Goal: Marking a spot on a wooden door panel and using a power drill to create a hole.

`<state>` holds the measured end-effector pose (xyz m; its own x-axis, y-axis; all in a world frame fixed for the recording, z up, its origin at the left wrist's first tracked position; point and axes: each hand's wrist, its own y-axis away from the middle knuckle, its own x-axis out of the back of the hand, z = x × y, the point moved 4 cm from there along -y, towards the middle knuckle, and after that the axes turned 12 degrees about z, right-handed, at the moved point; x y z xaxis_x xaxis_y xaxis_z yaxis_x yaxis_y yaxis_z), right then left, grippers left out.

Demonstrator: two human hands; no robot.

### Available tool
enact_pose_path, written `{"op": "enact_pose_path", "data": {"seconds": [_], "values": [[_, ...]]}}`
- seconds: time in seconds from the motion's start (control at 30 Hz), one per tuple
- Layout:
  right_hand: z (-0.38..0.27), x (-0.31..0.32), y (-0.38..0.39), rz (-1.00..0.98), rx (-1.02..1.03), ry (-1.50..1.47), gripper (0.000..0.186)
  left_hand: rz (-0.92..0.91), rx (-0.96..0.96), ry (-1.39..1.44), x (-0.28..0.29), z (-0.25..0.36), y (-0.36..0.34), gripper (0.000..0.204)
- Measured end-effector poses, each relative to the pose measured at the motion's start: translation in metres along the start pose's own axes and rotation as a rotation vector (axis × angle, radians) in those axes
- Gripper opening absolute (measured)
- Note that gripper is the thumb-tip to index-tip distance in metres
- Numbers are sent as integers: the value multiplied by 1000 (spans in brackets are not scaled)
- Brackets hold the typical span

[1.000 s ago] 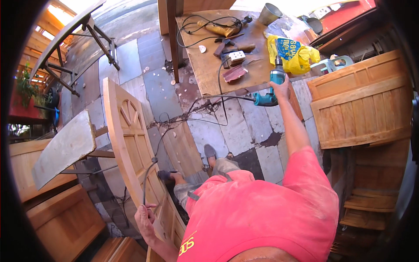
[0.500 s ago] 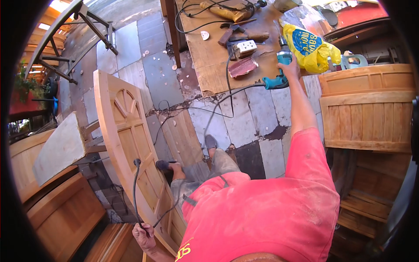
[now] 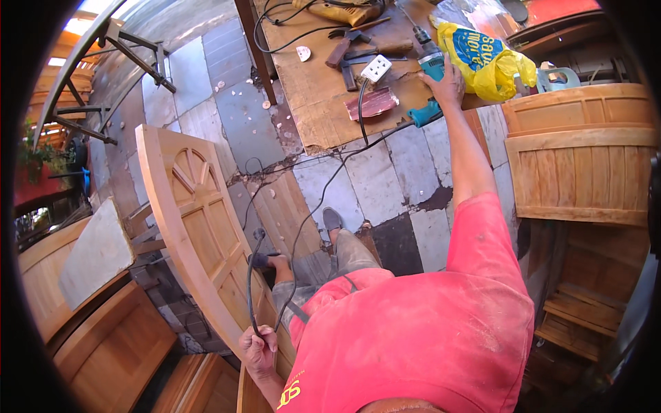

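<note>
My left hand [image 3: 259, 347] pinches a black power cord [image 3: 250, 303] low in front of me. The cord's plug [image 3: 259, 234] sticks up past the fingers, near the paneled wooden door [image 3: 206, 220]. At the table, my right hand [image 3: 449, 87] grips the body of a teal power drill [image 3: 432, 67], whose long bit points toward the far side. The drill's handle [image 3: 425, 114] shows below the wrist, at the table edge, and its cord runs down toward my left hand. A white outlet box [image 3: 376, 69] lies left of the drill.
The wooden table [image 3: 310, 103] also bears a hammer [image 3: 375, 51], a yellow power tool [image 3: 341, 11], a reddish block [image 3: 372, 104] and a yellow plastic bag [image 3: 492, 65]. Wooden panels [image 3: 578, 172] stand at the right. Cords cross the tiled floor [image 3: 396, 172].
My right hand and the drill have shifted slightly left and farther onto the table. My left hand has moved right and up with the cord and plug, nearer my body.
</note>
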<state>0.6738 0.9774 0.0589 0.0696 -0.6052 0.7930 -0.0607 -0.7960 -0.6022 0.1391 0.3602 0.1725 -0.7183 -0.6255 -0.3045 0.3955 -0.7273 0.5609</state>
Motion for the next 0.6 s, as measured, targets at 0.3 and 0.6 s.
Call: {"op": "enact_pose_path", "data": {"seconds": [0.3, 0.6], "values": [[-77, 45, 65, 174, 47, -422, 66, -23, -14, -18, -8, 14, -15, 49], [-192, 21, 110, -164, -159, -264, 106, -17, -10, -12, 2, 18, -17, 48]]}}
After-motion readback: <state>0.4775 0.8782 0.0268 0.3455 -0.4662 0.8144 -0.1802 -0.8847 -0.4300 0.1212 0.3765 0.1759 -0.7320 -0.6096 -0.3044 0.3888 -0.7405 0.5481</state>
